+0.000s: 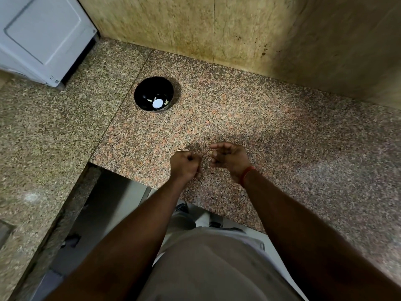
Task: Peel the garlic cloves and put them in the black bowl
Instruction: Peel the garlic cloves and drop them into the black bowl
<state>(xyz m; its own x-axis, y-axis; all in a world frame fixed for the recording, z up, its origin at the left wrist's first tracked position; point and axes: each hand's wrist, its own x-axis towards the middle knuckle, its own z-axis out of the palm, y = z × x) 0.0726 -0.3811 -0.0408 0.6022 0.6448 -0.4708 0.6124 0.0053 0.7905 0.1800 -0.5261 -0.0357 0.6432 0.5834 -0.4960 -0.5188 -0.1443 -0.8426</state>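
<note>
Garlic clove pinched atop left hand (fingers curled).

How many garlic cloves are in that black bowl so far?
3 that show, all low in the black bowl: one left of the bright glare spot, one at its top edge, one to its right. The glare may hide more.

Dim warm light, soft shadows, wide-angle edge warp, slight blur.
</note>
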